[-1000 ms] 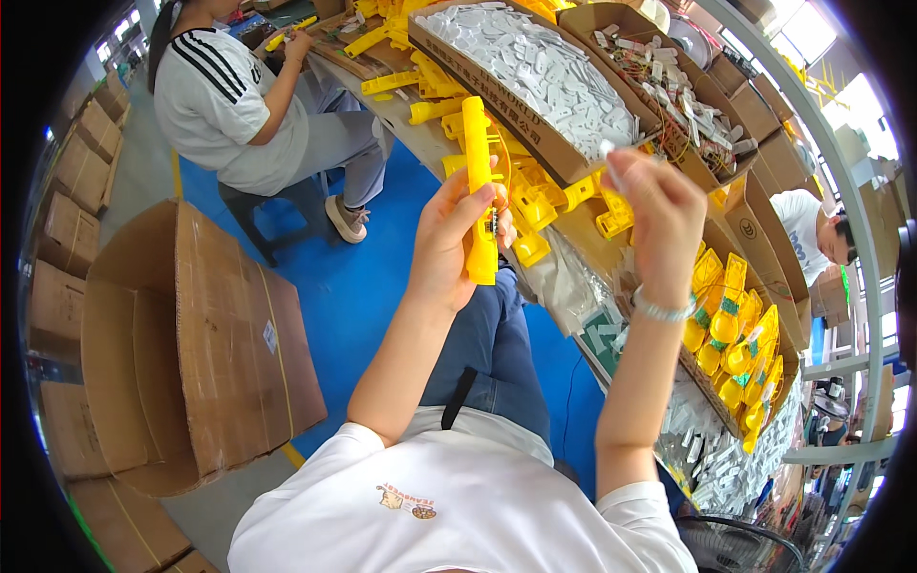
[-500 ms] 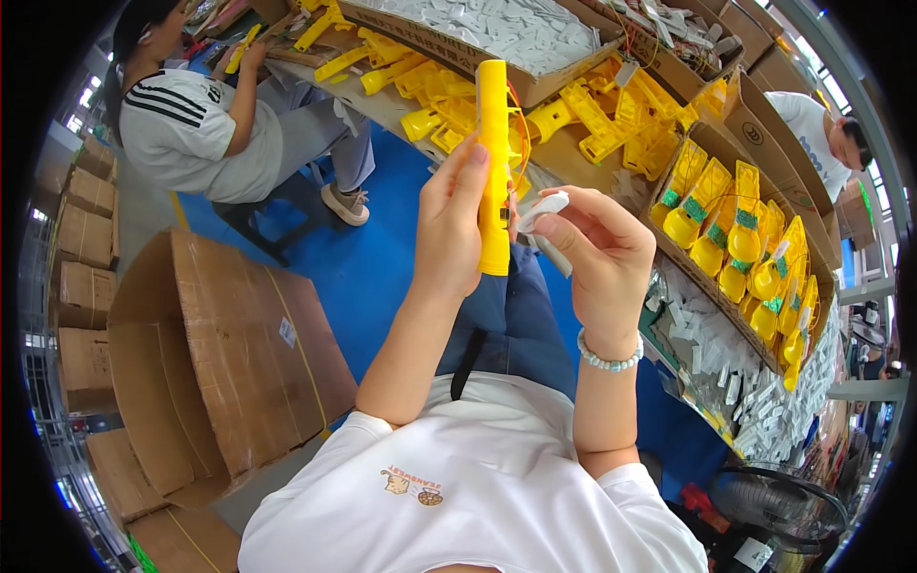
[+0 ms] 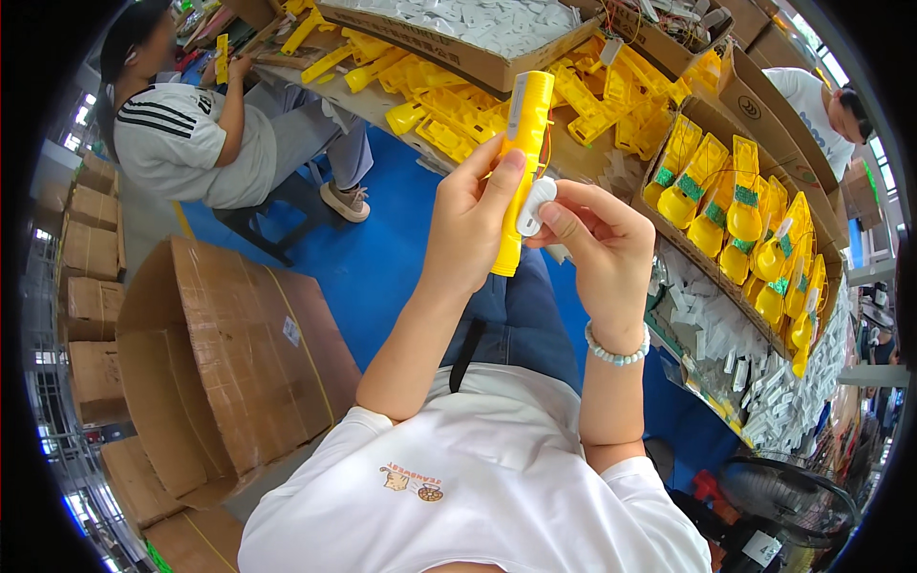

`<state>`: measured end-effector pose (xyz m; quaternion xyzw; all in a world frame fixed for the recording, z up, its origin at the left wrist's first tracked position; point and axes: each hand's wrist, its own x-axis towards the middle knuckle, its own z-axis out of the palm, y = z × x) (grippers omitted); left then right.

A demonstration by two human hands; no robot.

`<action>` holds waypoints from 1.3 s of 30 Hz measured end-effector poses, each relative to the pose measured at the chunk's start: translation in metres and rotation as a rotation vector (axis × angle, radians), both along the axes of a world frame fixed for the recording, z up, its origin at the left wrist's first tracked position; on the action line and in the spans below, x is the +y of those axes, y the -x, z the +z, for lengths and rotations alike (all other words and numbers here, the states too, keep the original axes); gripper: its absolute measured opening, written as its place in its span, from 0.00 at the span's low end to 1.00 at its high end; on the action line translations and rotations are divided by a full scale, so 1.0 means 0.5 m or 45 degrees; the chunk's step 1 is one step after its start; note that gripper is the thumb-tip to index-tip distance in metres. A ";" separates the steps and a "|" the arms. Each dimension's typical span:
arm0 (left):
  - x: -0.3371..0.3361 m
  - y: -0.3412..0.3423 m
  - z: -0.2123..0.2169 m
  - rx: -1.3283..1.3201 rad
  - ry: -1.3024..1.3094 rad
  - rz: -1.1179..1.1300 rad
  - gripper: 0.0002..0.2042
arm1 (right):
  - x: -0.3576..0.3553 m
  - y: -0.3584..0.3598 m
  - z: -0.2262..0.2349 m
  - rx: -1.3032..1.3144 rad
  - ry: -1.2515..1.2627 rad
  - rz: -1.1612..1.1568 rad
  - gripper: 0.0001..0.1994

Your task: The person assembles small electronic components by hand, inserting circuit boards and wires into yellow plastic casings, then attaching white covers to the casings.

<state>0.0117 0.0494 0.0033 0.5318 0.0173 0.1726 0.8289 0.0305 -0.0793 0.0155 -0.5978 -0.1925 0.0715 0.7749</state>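
Note:
My left hand [image 3: 473, 224] grips a long yellow plastic casing [image 3: 521, 162], held upright in front of my chest. My right hand [image 3: 597, 244] pinches a small white oval plastic piece [image 3: 533, 205] and presses it against the side of the yellow casing. Both hands are raised above my lap, over the blue floor. A beaded bracelet sits on my right wrist.
A workbench ahead holds loose yellow casings [image 3: 449, 105], a cardboard tray of white parts [image 3: 478, 29] and a box of assembled yellow pieces [image 3: 755, 220]. An open cardboard carton [image 3: 220, 353] stands at my left. One person [image 3: 191, 134] sits at the far left, another [image 3: 821, 95] at the right.
My right hand came back from the bench with the white piece and brought it to the yellow casing. Both hands drew closer to my chest.

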 end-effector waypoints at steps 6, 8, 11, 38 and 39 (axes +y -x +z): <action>-0.013 0.009 -0.008 0.039 -0.145 0.038 0.19 | -0.006 -0.003 -0.003 0.033 0.074 0.010 0.07; -0.018 0.008 -0.009 0.020 -0.064 0.037 0.19 | -0.010 -0.008 -0.002 0.104 0.058 0.036 0.06; -0.026 0.011 -0.017 -0.010 0.037 0.038 0.19 | -0.011 -0.001 -0.008 0.133 -0.010 0.011 0.07; -0.083 -0.026 -0.166 0.272 0.125 -0.284 0.17 | -0.239 -0.231 0.035 -0.728 1.984 -1.048 0.05; -0.078 -0.019 -0.171 0.257 0.132 -0.278 0.17 | -0.242 -0.254 0.039 -0.747 1.983 -1.053 0.05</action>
